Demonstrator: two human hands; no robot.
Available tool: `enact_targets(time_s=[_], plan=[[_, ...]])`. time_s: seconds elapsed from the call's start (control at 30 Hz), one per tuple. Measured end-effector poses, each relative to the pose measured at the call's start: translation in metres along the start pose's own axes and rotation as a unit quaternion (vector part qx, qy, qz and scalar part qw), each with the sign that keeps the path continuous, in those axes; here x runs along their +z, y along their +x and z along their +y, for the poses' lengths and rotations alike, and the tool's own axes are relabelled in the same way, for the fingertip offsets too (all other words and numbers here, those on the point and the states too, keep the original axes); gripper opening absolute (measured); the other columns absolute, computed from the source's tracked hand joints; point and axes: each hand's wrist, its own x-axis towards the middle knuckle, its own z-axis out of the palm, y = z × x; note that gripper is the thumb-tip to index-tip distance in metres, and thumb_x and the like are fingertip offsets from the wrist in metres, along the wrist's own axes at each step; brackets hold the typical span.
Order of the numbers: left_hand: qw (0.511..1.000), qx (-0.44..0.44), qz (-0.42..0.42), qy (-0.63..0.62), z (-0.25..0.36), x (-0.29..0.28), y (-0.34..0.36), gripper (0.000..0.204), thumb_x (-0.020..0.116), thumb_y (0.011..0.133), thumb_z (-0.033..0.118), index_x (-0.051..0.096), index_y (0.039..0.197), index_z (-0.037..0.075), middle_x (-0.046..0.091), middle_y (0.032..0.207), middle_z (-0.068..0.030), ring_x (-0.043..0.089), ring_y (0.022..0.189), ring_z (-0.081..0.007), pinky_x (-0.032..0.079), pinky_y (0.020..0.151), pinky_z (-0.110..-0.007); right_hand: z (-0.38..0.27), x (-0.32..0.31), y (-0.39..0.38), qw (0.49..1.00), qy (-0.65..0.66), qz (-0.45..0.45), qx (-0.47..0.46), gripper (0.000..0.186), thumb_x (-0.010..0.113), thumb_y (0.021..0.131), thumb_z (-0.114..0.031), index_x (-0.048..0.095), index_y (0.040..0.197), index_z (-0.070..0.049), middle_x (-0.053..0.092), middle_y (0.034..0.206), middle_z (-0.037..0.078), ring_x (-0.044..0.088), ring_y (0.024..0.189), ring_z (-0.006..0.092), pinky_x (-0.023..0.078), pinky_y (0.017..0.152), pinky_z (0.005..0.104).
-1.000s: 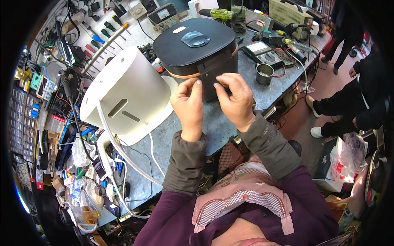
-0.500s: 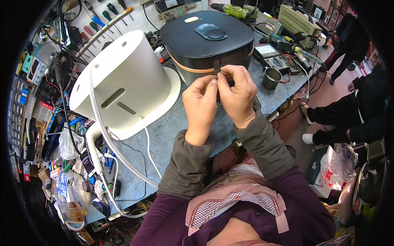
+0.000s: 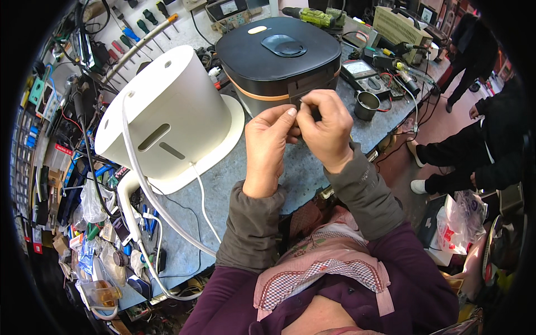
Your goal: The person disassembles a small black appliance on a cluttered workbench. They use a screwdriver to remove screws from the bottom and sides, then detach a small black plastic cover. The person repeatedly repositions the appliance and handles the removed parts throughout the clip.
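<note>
In front of a black rice cooker [image 3: 245,56] with an orange band, my two hands meet fingertip to fingertip. My left hand [image 3: 268,137] has its thumb against its bent fingers in a pinch. Thumb and curled index finger of my right hand [image 3: 325,125] press together close beside it. Whatever sits between the fingertips is too small or hidden to make out. Left of my hands stands a white oval-topped appliance [image 3: 173,106] on a wide base, with a clear hose [image 3: 134,151] running from its top.
An analog multimeter [image 3: 360,72] and a metal cup [image 3: 367,105] stand right of the cooker. Behind lie a green drill [image 3: 310,17] and a bench instrument [image 3: 399,33]. Cluttered parts and bags [image 3: 95,245] crowd the left. A person in black [image 3: 480,151] is at the right.
My left hand has drawn slightly left and my fingertips have parted a little. The fingers of both hands remain pinched. The view has shifted slightly.
</note>
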Motion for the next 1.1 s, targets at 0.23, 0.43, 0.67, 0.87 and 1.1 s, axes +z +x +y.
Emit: enact_targets(time_s=[0.23,0.43,0.67,0.87,1.1], plan=[[0.992,-0.104,-0.065,-0.033,0.004,0.002,-0.001,0.022,0.082,0.107,0.012,0.079,0.119,-0.006,0.08,0.095,-0.007,0.072,0.075,-0.0116,0.06,0.067,-0.025,-0.015,-0.022,-0.033,0.893,0.311,-0.024,0.323,0.012,0.072,0.102,0.009,0.069,0.112,0.003,0.076,0.1,0.006,0.074,0.082,0.0087,0.062,0.072,0.0265],[0.993,-0.058,-0.081,0.058,-0.014,0.003,0.002,0.014,0.079,0.108,0.01,0.077,0.11,-0.004,0.079,0.096,-0.0054,0.074,0.079,-0.0138,0.06,0.069,-0.028,-0.017,-0.027,-0.052,0.757,0.461,0.025,0.463,0.017,0.063,0.116,-0.012,0.071,0.126,0.0,0.075,0.107,0.004,0.071,0.09,0.0128,0.06,0.086,0.0321],[0.775,0.307,-0.181,0.521,-0.034,0.027,-0.015,0.01,0.08,0.101,0.006,0.081,0.11,0.002,0.079,0.106,-0.0155,0.079,0.094,-0.0324,0.061,0.082,-0.038,-0.002,-0.033,-0.062,0.48,0.512,0.16,0.694,0.031,0.058,0.12,-0.035,0.071,0.115,-0.008,0.075,0.1,0.005,0.072,0.084,0.0176,0.057,0.078,0.0318],[0.882,0.334,0.023,0.331,-0.032,0.025,-0.007,0.017,0.076,0.109,0.006,0.079,0.124,-0.002,0.081,0.111,-0.0101,0.076,0.1,-0.0179,0.061,0.089,-0.032,0.023,-0.075,-0.032,0.685,0.368,-0.05,0.627,0.023,0.066,0.113,-0.025,0.075,0.107,-0.006,0.067,0.083,0.003,0.054,0.066,0.0113,0.042,0.06,0.0286],[0.964,0.223,0.116,0.087,-0.029,0.023,-0.003,0.027,0.069,0.113,0.005,0.074,0.136,-0.008,0.082,0.118,-0.0122,0.076,0.103,-0.0159,0.063,0.093,-0.032,0.158,-0.101,0.028,0.918,-0.318,-0.18,0.153,0.023,0.064,0.108,-0.021,0.076,0.109,-0.002,0.077,0.105,0.023,0.074,0.102,0.0485,0.059,0.088,0.0589]])
